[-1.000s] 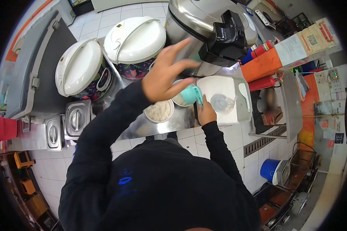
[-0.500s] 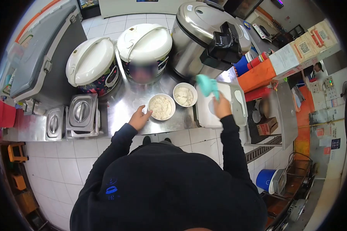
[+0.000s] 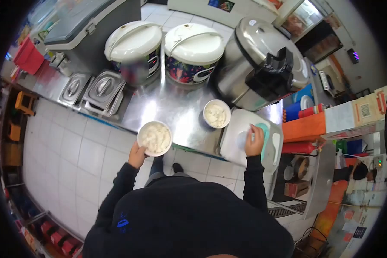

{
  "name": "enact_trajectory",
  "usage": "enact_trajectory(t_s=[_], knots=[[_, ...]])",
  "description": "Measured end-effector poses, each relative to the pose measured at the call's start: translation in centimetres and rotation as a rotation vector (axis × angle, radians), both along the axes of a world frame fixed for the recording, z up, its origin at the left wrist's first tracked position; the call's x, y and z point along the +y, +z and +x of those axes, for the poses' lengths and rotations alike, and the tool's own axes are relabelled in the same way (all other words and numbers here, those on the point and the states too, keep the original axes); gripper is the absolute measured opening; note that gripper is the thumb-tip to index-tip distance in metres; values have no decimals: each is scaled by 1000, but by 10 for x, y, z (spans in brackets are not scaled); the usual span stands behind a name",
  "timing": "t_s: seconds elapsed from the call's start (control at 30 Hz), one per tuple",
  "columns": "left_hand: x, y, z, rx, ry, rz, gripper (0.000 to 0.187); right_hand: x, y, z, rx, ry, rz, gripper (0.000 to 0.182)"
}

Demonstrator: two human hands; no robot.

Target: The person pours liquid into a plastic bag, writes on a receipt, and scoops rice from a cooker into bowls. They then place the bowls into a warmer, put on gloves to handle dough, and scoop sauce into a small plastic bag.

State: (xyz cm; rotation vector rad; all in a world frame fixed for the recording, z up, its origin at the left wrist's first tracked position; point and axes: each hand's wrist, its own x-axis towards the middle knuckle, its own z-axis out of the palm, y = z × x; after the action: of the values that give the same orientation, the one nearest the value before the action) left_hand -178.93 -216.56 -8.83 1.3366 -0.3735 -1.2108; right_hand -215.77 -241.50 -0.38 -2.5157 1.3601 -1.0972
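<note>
My left hand (image 3: 136, 155) grips the rim and side of a white bowl (image 3: 155, 151) filled with white rice (image 3: 155, 136), held over the counter's front edge. A second bowl (image 3: 209, 123) of rice (image 3: 215, 115) stands on the steel counter (image 3: 182, 129). Above the white tray (image 3: 234, 124) is my right hand (image 3: 255, 142), its fingers loosely bent and apart, with nothing seen between them. Right beside it, partly hidden by the hand, a teal scoop (image 3: 265, 133) lies in the tray. A white rice paddle (image 3: 276, 144) rests at the tray's right side.
A large steel rice cooker (image 3: 241, 60) and two white-lidded patterned cookers (image 3: 193, 49) (image 3: 135, 41) line the back of the counter. Lidded steel pans (image 3: 103, 88) sit at the left, near a grey cool box (image 3: 79, 32). Another person (image 3: 361, 171) is at far right.
My left hand has lifted its bowl off the counter toward me and left. The teal scoop has come down into the tray, and my right hand has let go. My view has turned.
</note>
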Motion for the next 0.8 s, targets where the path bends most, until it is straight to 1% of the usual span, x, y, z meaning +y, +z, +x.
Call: enact_trajectory(t_s=[0.03,0.07,0.1,0.17,0.2,0.23,0.27,0.3,0.33,0.37,0.4,0.43,0.47,0.5,0.57,0.63,0.67,0.7,0.73,0.8], knots=[[29,0,-5,14,133,28,44,10,7,26,-71,63,256,24],[59,-4,-8,14,193,53,45,10,-3,44,-72,20,434,30],[88,-13,-10,16,276,66,46,4,-20,58,-54,-84,519,38],[147,-43,-12,-13,318,139,47,-34,-111,57,-16,-207,447,49],[184,-61,-15,-21,376,177,48,-38,-115,58,-191,-120,753,48],[222,-85,-19,-68,418,235,48,-60,-144,53,-134,-19,779,47],[264,-112,-25,-109,471,300,49,-80,-182,37,79,89,677,45],[306,-134,-36,-142,523,373,49,-108,-222,18,405,205,445,44],[346,-147,-53,34,786,262,50,-154,-279,-13,714,337,95,42],[391,-151,-72,-223,697,513,53,-147,-253,5,920,314,111,40],[437,-155,-80,-456,583,782,57,-141,-237,16,1097,304,32,39],[486,-162,-100,-652,422,1071,61,-137,-228,28,1258,312,-103,38],[534,-182,-119,-425,668,1125,63,-129,-220,46,1343,339,-228,38],[580,-203,-136,-199,898,1149,66,-111,-218,67,1344,371,-308,39],[658,-215,-172,-273,995,1240,59,-35,-214,164,872,586,-6,36],[726,-230,-194,-66,1174,1180,52,51,-217,240,418,751,340,35],[749,-231,-204,-123,1174,1255,50,96,-216,262,214,800,533,35],[773,-228,-209,-176,1159,1331,48,153,-203,286,-3,845,714,35],[795,-225,-215,-226,1140,1408,47,211,-187,322,-1,872,861,33],[832,-217,-215,38,1336,1176,46,340,-139,393,158,1008,1058,29]])
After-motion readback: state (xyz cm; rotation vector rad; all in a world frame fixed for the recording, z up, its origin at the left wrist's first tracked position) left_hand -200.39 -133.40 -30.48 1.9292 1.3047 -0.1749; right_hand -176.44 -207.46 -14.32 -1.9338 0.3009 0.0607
